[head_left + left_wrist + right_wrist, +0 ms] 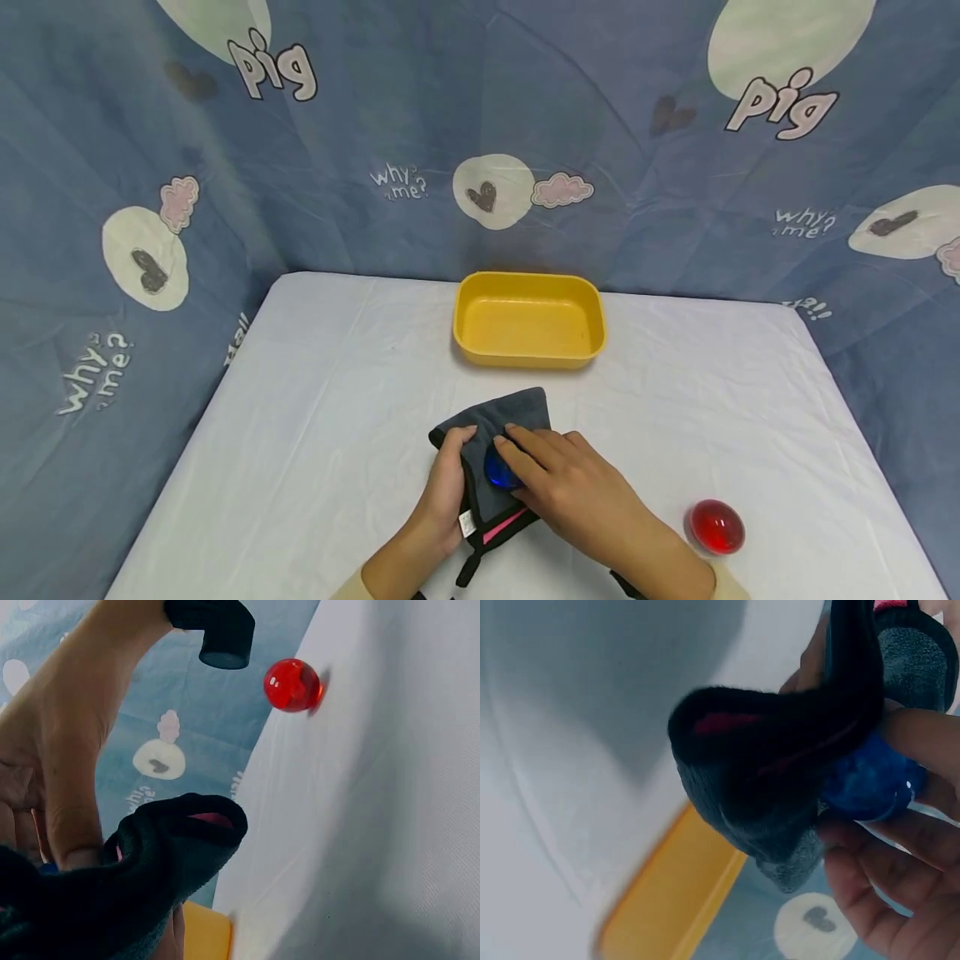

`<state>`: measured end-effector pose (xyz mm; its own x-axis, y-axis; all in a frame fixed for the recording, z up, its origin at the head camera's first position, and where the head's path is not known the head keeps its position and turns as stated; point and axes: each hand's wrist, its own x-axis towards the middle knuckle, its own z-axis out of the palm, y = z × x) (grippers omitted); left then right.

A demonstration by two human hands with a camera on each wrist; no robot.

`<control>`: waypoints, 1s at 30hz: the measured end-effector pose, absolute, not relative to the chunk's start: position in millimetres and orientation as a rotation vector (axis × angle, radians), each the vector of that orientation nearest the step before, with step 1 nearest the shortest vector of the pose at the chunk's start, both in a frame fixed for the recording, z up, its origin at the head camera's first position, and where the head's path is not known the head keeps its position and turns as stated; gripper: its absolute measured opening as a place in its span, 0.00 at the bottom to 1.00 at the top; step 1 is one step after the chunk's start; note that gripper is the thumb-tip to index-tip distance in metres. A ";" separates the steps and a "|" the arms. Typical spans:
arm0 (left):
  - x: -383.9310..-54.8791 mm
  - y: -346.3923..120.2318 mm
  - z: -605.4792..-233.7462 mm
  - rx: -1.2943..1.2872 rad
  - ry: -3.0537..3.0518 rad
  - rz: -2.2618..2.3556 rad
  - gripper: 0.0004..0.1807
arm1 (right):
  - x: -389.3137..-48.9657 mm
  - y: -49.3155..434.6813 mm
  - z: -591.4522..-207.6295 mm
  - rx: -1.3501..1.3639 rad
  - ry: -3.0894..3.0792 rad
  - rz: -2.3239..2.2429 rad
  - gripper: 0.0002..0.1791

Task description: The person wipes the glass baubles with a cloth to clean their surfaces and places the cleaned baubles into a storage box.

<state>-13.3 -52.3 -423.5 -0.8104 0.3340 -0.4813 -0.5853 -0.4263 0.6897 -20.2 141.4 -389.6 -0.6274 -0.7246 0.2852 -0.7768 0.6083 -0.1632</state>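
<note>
Head view: cloth (pixel 489 502) aslant, loop (pixel 469 569) nearward

Curtained-off workspace, cartoon-print drapes (pixel 420 100), white-covered table (pixel 337 400)

A yellow tray (pixel 528 361) with rounded corners sits just right of centre in the head view, near the far edge of the bench (pixel 337 417). A white sheet (pixel 360 367) with faint creases covers the bench, which fills most of the lower half. At lower right rests a glossy red ball (pixel 717 527); the left wrist view shows it at upper centre. Blue fabric (pixel 375 108) hangs across the top and down both sides, printed with white blobs, dark hearts, pink clouds, "why me?" and, at upper left and upper right, "pig".
</note>
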 end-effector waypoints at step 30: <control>-21.1 -50.9 -424.2 -0.386 1.180 2.255 0.43 | -15.9 139.2 -382.6 1.085 -2.763 0.353 0.43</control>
